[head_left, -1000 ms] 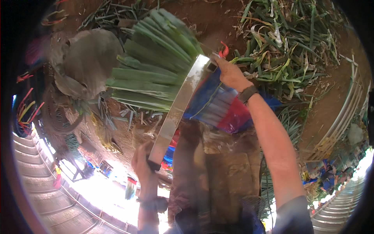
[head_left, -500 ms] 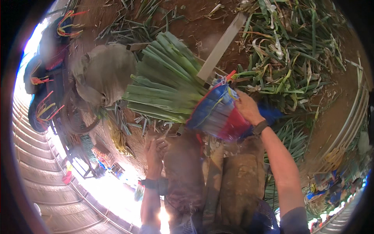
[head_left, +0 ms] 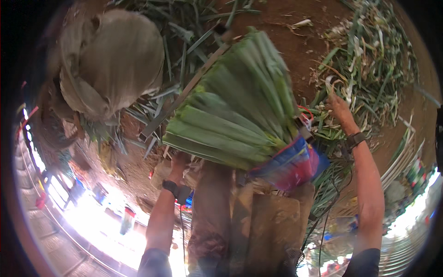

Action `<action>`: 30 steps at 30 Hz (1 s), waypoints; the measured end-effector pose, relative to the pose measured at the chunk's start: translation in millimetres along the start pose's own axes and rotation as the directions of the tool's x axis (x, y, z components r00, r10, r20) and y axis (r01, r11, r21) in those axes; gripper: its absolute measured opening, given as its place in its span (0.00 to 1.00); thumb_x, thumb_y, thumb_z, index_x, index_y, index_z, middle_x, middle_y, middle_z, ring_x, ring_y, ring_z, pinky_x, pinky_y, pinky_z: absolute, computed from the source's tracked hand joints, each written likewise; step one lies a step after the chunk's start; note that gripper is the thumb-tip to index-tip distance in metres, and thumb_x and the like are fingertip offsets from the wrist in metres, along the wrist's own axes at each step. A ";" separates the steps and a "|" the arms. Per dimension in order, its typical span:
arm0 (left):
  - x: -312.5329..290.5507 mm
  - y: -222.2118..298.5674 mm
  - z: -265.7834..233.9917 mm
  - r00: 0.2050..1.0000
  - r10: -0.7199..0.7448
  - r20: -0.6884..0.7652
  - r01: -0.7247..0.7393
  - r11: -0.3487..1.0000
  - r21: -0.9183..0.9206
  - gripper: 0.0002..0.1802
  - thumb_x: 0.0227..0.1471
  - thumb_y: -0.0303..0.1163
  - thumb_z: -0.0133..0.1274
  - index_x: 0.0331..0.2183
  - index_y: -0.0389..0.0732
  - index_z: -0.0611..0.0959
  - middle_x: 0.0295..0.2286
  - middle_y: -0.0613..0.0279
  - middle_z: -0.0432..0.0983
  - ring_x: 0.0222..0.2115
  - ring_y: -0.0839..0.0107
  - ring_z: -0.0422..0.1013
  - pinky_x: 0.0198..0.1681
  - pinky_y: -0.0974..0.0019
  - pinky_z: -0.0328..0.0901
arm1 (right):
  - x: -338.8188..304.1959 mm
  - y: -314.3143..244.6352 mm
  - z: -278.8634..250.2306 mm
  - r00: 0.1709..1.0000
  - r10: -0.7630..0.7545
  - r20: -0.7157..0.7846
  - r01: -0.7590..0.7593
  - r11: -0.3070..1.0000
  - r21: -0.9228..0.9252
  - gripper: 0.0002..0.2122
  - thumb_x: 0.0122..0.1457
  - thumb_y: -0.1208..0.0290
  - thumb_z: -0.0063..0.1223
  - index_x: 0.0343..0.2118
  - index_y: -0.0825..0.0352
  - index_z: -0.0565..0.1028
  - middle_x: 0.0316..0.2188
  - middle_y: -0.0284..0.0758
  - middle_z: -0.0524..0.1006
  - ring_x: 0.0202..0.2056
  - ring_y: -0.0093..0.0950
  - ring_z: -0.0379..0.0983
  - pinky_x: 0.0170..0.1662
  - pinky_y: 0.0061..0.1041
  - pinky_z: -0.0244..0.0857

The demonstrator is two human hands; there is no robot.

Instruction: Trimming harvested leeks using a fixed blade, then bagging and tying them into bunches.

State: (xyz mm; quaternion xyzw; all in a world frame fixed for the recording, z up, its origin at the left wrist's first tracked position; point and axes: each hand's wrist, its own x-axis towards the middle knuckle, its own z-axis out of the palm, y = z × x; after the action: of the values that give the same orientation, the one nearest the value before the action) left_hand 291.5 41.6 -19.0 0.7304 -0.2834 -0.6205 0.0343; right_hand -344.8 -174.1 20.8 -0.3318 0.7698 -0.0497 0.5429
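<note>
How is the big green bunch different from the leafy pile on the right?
The bunch has a blue and red wrapper; the pile lies loose. The bunch's leaves fan out neatly; the pile's are tangled. The bunch's leaves look green; the pile mixes in whitish bits. Both have long green leaves.

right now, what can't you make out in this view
All in the head view:
Left hand: fingers unclear, lost in blur at the edge of the leaves.
Right hand: fingertips blurred against the pile, so its grip is unclear.
Leaves' lower ends: covered by the wrap.
Background at lower left: washed out by glare.
</note>
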 end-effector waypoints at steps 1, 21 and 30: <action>13.5 -11.9 -12.4 0.995 -0.098 0.014 0.099 0.981 -0.165 0.23 0.60 0.43 0.43 0.53 0.42 0.71 0.44 0.57 0.73 0.42 0.65 0.72 0.40 0.62 0.70 | -0.8 -31.5 16.2 0.999 0.045 0.010 -0.046 0.994 0.100 0.29 0.64 0.48 0.40 0.58 0.69 0.65 0.53 0.43 0.71 0.52 0.36 0.69 0.52 0.36 0.63; 192.1 -23.6 48.3 0.966 -0.260 0.004 0.180 0.658 -0.731 0.25 0.62 0.39 0.42 0.57 0.40 0.67 0.53 0.59 0.68 0.49 0.70 0.68 0.51 0.65 0.65 | 101.2 -169.2 109.8 0.916 -0.029 0.400 -0.017 0.994 0.112 0.30 0.65 0.49 0.34 0.63 0.67 0.54 0.61 0.43 0.60 0.61 0.34 0.57 0.59 0.32 0.55; 198.2 23.8 58.4 0.995 -0.101 0.000 0.062 0.612 -0.788 0.24 0.62 0.37 0.42 0.57 0.39 0.67 0.53 0.60 0.67 0.50 0.71 0.66 0.52 0.65 0.63 | 98.3 -166.1 131.2 0.870 -0.046 0.491 0.044 0.999 0.015 0.35 0.63 0.43 0.31 0.64 0.67 0.52 0.63 0.44 0.55 0.63 0.36 0.51 0.63 0.34 0.48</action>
State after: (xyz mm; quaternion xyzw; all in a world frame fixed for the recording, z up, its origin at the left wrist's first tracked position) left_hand 242.3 -51.3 -198.5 0.6670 0.0512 -0.6667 0.3286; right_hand -173.6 -321.1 -38.7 -0.3506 0.5987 0.0223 0.7198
